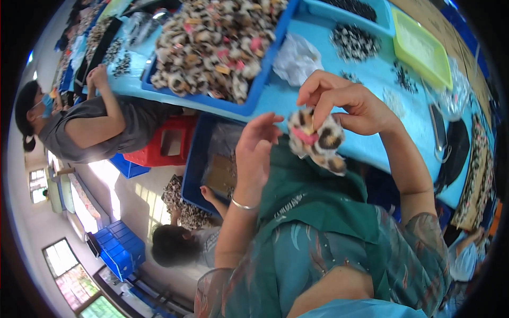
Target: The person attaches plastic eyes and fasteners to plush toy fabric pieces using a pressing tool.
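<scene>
My right hand (354, 102) pinches a small plush animal piece (317, 139) with white, brown and black patches and a pink part. The plush hangs over my green apron, in front of the table edge. To its left my left hand (255, 153) is raised, slightly blurred, its fingers half curled and apart. It holds nothing and does not touch the plush. A blue tray (241, 106) heaped with similar plush pieces (212, 47) stands on the table beyond my left hand.
A crumpled white plastic bag (298, 58), small black-and-white parts (355, 43), a yellow-green tray (446, 79) and scissors (438, 127) lie on the blue table (366, 151). At left, a seated person (101, 130) is near a red stool (183, 124); another person (177, 245) crouches by a blue crate (192, 175).
</scene>
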A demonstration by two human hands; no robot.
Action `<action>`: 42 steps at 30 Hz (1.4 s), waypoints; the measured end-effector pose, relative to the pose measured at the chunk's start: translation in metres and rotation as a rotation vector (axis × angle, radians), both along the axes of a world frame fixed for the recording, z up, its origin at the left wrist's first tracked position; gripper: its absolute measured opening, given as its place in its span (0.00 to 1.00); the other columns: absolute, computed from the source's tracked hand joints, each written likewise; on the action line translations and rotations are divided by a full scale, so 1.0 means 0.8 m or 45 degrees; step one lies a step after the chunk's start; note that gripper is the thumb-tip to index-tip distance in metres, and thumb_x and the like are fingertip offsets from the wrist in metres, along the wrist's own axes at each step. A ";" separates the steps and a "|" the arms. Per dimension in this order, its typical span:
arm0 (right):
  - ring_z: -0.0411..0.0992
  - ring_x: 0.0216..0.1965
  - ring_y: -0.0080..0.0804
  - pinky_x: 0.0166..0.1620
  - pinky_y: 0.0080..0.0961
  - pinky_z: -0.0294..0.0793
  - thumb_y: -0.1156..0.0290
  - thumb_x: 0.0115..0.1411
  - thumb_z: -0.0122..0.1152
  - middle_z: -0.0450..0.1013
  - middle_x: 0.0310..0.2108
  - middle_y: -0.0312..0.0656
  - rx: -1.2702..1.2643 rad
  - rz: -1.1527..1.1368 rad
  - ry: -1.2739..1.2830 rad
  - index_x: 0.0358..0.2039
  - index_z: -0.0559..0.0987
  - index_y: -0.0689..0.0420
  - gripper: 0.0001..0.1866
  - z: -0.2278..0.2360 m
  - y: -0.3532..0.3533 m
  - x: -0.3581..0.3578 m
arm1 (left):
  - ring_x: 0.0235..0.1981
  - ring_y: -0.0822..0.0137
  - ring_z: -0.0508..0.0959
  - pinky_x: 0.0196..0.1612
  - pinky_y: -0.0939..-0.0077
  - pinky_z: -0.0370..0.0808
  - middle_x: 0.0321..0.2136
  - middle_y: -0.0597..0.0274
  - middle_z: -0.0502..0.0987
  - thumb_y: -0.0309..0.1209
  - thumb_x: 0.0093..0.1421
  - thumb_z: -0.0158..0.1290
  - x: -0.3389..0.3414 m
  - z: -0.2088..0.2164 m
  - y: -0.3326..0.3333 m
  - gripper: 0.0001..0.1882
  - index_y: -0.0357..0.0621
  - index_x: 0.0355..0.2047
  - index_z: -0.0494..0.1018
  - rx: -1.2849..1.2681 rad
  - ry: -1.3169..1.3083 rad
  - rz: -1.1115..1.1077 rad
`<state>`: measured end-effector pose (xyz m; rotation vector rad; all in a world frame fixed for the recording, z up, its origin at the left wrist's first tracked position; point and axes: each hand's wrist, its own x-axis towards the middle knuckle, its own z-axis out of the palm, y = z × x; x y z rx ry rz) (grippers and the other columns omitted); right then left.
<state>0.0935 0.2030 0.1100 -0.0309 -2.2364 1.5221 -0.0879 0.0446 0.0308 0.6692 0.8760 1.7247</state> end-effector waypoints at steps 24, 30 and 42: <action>0.71 0.32 0.17 0.36 0.19 0.72 0.75 0.60 0.58 0.74 0.29 0.34 -0.918 -0.796 -0.144 0.33 0.75 0.63 0.05 -0.076 -0.158 0.052 | 0.41 0.71 0.78 0.46 0.77 0.75 0.41 0.60 0.78 0.19 0.52 0.61 0.063 -0.002 -0.034 0.18 0.35 0.45 0.73 -0.281 -0.131 -0.410; 0.70 0.31 0.17 0.35 0.19 0.70 0.75 0.60 0.58 0.73 0.29 0.34 -1.032 -0.754 -0.063 0.30 0.74 0.62 0.04 -0.086 -0.158 0.052 | 0.38 0.71 0.79 0.44 0.79 0.75 0.38 0.60 0.79 0.18 0.50 0.61 0.065 0.003 -0.035 0.19 0.35 0.44 0.74 -0.255 -0.143 -0.369; 0.67 0.30 0.47 0.33 0.35 0.67 0.80 0.53 0.58 0.66 0.27 0.47 0.056 -1.000 -0.091 0.29 0.71 0.61 0.05 -0.121 -0.173 0.026 | 0.31 0.77 0.72 0.36 0.83 0.71 0.30 0.69 0.71 0.18 0.49 0.56 0.081 -0.014 -0.028 0.12 0.37 0.36 0.71 -0.264 0.616 0.091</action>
